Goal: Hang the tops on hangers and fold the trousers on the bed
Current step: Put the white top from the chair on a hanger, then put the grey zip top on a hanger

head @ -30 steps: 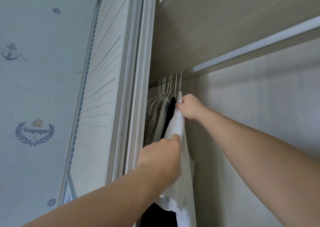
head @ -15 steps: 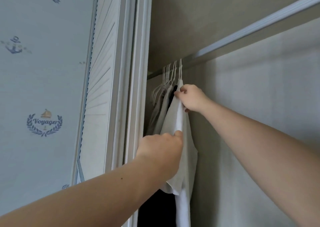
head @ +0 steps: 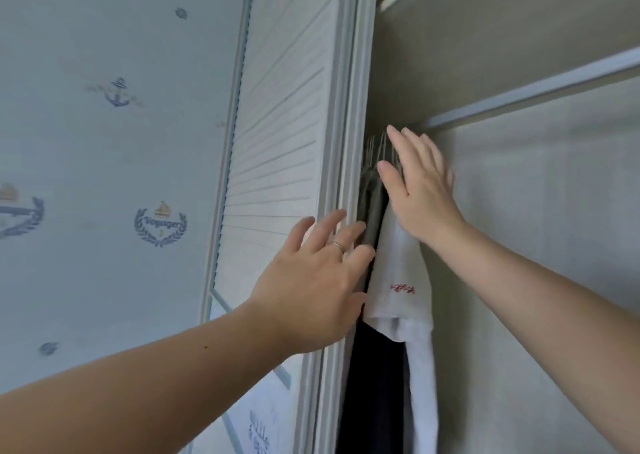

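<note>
Change: both hands have let go of the white top (head: 398, 280). A second ago each pinched its cloth; now it hangs free under the rail (head: 519, 88).
Right hand (head: 420, 194): fingers straight and released, palm flat against the hangers (head: 375, 147) and the top's shoulder, apparently pressing left.
Left hand (head: 311, 280): fingers spread and loose, grasping nothing, tips at the dark clothes (head: 372, 207) by the door (head: 284, 142) edge.
Relation: top lies between the hands, long axis straight down. Right hand is nearer its hanger, left hand nearer its sleeve.
Top: white, thin, short-sleeved, small red stitching on the sleeve, last in the row, touching the dark clothes to its left.
Judgement: this top looks hung; a last push left would close up the row.
</note>
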`<state>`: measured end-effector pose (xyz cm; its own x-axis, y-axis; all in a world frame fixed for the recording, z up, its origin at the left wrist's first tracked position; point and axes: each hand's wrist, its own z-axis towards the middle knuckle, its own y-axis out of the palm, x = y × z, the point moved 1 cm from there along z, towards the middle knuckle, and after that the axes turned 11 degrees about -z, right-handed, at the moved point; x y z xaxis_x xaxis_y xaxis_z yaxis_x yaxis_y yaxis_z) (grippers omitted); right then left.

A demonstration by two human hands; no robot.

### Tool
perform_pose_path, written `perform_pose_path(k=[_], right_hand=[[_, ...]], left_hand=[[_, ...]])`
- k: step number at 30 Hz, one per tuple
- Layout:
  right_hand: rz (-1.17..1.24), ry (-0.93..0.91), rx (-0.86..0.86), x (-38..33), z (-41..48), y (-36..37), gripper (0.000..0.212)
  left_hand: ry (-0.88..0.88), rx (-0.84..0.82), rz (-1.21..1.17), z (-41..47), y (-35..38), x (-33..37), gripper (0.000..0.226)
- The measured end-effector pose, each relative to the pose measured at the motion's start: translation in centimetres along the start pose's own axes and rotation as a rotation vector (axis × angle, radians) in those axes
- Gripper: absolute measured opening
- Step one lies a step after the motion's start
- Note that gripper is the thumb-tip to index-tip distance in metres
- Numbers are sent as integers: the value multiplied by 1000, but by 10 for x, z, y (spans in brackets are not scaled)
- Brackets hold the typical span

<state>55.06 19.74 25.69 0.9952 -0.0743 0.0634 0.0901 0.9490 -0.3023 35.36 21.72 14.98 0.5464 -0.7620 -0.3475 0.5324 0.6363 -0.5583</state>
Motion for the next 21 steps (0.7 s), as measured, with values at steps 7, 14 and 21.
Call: perform_pose_path(k=[7,14,21], right_hand=[[24,-135,7,-154,-28,-29,66],[265,-258,-90,-345,-74,-42,71],[569,-481,-195,-548,-137,-43,71]], left_hand=[[-122,23,132,-121,-108,-54,62],[-301,-99,289,-291,-221,-104,71],[-640,-243,483,-470,-346,-128,75]])
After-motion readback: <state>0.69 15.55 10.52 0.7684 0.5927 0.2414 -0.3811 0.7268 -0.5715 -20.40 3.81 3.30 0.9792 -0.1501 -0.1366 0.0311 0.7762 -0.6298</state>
